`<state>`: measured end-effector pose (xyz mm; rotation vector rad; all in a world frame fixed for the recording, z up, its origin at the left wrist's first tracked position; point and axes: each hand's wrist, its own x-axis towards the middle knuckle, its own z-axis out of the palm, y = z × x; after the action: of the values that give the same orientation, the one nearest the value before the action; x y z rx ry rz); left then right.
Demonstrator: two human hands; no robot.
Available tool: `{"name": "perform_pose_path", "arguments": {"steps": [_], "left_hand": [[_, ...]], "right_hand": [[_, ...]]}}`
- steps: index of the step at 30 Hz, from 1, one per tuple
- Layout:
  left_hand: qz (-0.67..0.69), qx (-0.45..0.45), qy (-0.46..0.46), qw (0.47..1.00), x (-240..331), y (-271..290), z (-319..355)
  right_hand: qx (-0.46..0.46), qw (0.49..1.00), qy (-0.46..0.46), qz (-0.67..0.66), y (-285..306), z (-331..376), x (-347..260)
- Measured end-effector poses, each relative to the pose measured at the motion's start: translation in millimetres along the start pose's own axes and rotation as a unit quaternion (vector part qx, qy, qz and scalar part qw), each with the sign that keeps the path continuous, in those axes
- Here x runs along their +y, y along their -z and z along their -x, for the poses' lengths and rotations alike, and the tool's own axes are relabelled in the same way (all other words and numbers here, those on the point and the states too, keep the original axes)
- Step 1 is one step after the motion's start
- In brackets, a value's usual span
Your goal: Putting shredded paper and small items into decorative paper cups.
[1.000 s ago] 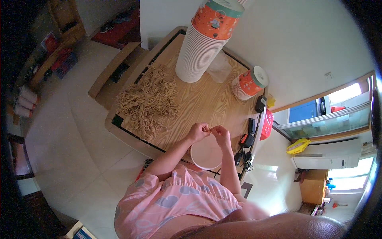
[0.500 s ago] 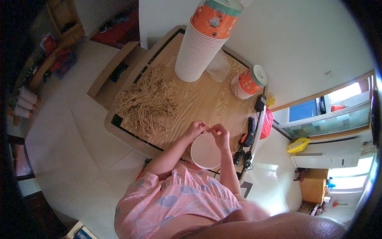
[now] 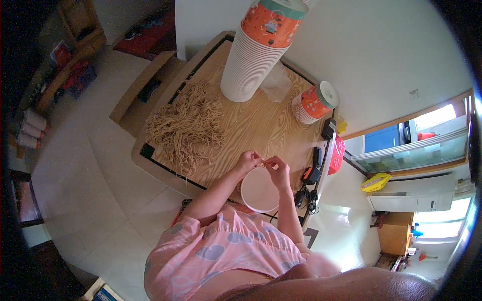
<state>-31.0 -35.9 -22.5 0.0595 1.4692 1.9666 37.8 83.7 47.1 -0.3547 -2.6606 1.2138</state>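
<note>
Head view: the white bowl [image 3: 259,189] sits at the worktop's [image 3: 251,125] near edge. Just above it, left hand [image 3: 247,162] and right hand [image 3: 277,169] meet, each grip pinching a thin strand [image 3: 267,161]. At ten o'clock lies the noodle heap [image 3: 185,128]; at twelve, the cup stack [image 3: 256,50].

A tall cup stack [image 3: 253,55] stands near a red basket [image 3: 336,155].

A tall stack of white paper cups [image 3: 253,55], topped in orange and teal print, is set far back on the counter [image 3: 251,125]; a shorter stack [image 3: 314,103] is laid tilted at its right.
</note>
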Motion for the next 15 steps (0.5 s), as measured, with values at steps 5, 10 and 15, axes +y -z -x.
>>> {"name": "perform_pose_path", "arguments": {"steps": [5, 10, 15], "left_hand": [[0.009, -0.026, -0.011, 1.000, 5.9, -1.9, 3.4], [-0.014, -0.049, -0.054, 0.997, -0.4, 0.6, 3.5], [0.024, -0.063, -0.058, 0.996, -3.3, 2.5, 3.7]], "right_hand": [[0.004, 1.000, -0.013, -0.006, 0.0, -0.3, 7.1], [0.009, 0.999, -0.049, -0.002, -0.7, 2.5, 9.4], [0.002, 0.998, -0.066, -0.002, -0.9, 3.6, 2.6]]}}
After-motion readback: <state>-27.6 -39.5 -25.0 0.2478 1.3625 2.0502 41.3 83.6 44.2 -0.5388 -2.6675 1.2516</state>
